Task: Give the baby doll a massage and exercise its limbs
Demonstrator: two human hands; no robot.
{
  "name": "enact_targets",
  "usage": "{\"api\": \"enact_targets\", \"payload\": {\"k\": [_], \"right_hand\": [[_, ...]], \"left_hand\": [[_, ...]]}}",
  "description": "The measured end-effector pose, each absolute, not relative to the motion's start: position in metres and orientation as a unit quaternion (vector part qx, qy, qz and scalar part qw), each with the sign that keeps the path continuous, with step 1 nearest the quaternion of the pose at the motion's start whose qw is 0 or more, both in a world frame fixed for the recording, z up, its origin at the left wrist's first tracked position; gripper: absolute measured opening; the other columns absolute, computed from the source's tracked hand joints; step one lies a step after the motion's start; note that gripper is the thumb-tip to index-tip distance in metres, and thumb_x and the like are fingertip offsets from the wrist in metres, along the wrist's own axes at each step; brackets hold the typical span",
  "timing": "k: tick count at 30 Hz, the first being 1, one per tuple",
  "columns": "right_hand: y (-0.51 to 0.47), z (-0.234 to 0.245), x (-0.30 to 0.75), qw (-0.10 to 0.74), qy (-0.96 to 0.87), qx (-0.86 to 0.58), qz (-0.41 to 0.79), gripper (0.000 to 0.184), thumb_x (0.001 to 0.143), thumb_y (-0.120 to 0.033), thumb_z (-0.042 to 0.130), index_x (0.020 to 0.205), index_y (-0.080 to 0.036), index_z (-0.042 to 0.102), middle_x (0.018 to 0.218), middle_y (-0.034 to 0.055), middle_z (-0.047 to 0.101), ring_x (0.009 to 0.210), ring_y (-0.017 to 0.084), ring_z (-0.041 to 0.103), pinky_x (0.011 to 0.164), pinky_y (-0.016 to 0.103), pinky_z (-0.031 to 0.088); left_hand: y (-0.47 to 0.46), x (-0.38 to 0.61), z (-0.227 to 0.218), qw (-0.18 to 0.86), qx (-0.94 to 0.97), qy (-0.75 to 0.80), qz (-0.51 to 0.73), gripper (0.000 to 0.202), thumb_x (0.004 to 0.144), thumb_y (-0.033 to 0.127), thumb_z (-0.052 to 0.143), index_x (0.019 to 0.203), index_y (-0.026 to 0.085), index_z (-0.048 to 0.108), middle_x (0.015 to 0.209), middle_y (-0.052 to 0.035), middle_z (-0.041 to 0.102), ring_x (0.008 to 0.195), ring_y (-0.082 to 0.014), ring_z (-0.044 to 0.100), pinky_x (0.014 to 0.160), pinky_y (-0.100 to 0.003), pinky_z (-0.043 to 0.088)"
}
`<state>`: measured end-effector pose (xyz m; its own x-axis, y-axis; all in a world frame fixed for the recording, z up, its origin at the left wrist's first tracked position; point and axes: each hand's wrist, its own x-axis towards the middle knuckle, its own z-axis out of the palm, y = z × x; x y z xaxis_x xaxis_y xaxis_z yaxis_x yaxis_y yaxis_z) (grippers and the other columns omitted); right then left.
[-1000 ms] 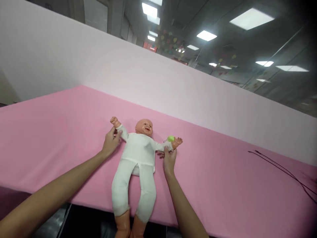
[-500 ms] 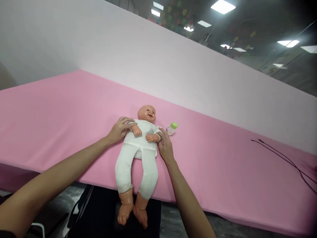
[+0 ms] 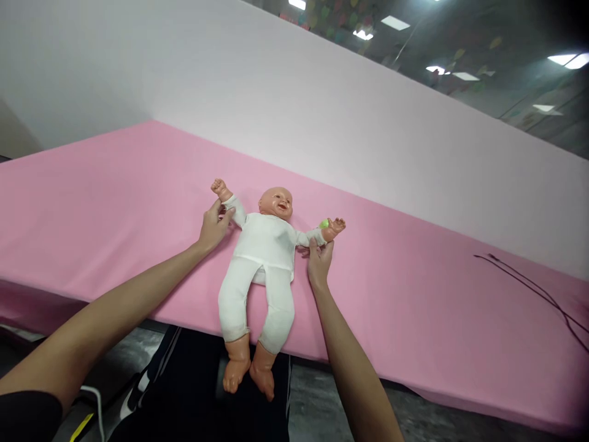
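Note:
A baby doll (image 3: pixel 262 252) in a white suit lies on its back on the pink table (image 3: pixel 414 294), its bare feet hanging over the near edge. My left hand (image 3: pixel 213 226) grips the doll's arm on the left, which is stretched up and out. My right hand (image 3: pixel 319 261) holds the doll's other arm at the wrist, spread out to the right. A small bottle with a green cap (image 3: pixel 324 224) lies just behind that doll hand, mostly hidden by it.
A pale pink panel (image 3: pixel 322 110) stands along the table's far side. A thin black cable (image 3: pixel 534 288) lies on the pink cover at the right. Below the near edge are dark floor and black clothing.
The doll's arms were spread, then folded onto its chest half a second ago, and are now spread outward again by both my hands. The view has tilted downward.

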<state>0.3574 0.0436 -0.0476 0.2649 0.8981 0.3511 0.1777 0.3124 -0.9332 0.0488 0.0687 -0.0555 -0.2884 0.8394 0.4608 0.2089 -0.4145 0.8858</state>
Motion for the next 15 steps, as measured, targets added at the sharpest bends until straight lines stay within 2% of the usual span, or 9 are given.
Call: {"api": "enact_targets", "payload": {"k": [2,4,6,8,11,13,15], "right_hand": [[0.0423,-0.0474,0.3570,0.602,-0.541,-0.514,0.284,0.034,0.093,-0.051,0.066,0.108,-0.026,0.049,0.094,0.0022,0.072,0.066,0.017,0.072,0.057,0.027,0.056],[0.0414,-0.0484,0.3574,0.579,-0.570,-0.516,0.273,0.035,0.093,-0.045,0.066,0.117,-0.025,0.052,0.103,0.0052,0.074,0.075,0.019,0.074,0.064,0.030,0.059],[0.0411,-0.0501,0.3588,0.552,-0.614,-0.505,0.254,0.037,0.092,-0.036,0.064,0.126,-0.024,0.055,0.114,0.0078,0.074,0.090,0.022,0.075,0.077,0.035,0.061],[0.0410,-0.0511,0.3606,0.527,-0.666,-0.482,0.216,0.039,0.090,-0.026,0.059,0.129,-0.025,0.058,0.128,0.0088,0.071,0.112,0.025,0.070,0.096,0.043,0.058],[0.0403,-0.0500,0.3623,0.486,-0.734,-0.447,0.160,0.041,0.086,-0.016,0.049,0.123,-0.026,0.065,0.146,0.0064,0.063,0.138,0.024,0.056,0.118,0.048,0.044],[0.0393,-0.0480,0.3624,0.461,-0.757,-0.438,0.150,0.043,0.085,-0.013,0.045,0.119,-0.026,0.068,0.150,0.0049,0.059,0.142,0.023,0.052,0.121,0.047,0.041],[0.0384,-0.0464,0.3619,0.446,-0.766,-0.438,0.150,0.045,0.084,-0.012,0.044,0.118,-0.026,0.069,0.152,0.0040,0.058,0.142,0.022,0.052,0.121,0.046,0.042]], "left_hand": [[0.0684,0.0491,-0.0553,0.245,0.544,0.482,0.642,0.029,0.097,0.044,0.061,0.106,0.017,0.063,0.096,-0.0063,0.072,0.073,-0.0168,0.065,0.068,-0.029,0.053],[0.0668,0.0498,-0.0541,0.227,0.562,0.482,0.633,0.029,0.097,0.043,0.061,0.109,0.017,0.064,0.100,-0.0067,0.072,0.080,-0.0180,0.066,0.070,-0.029,0.052],[0.0644,0.0505,-0.0527,0.210,0.587,0.484,0.613,0.030,0.097,0.041,0.061,0.114,0.017,0.065,0.104,-0.0071,0.073,0.087,-0.0193,0.067,0.070,-0.028,0.051],[0.0620,0.0509,-0.0519,0.192,0.620,0.486,0.585,0.031,0.097,0.039,0.060,0.117,0.016,0.067,0.107,-0.0082,0.074,0.089,-0.0205,0.066,0.069,-0.028,0.051],[0.0597,0.0516,-0.0524,0.138,0.707,0.444,0.534,0.031,0.097,0.031,0.056,0.118,0.017,0.072,0.114,-0.0105,0.075,0.101,-0.0238,0.066,0.085,-0.036,0.054],[0.0593,0.0523,-0.0532,0.102,0.758,0.396,0.508,0.033,0.097,0.024,0.052,0.122,0.021,0.074,0.122,-0.0099,0.074,0.114,-0.0250,0.063,0.099,-0.043,0.051],[0.0594,0.0530,-0.0539,0.085,0.777,0.373,0.500,0.036,0.097,0.020,0.051,0.122,0.025,0.075,0.125,-0.0086,0.073,0.117,-0.0249,0.062,0.104,-0.048,0.049]]}}
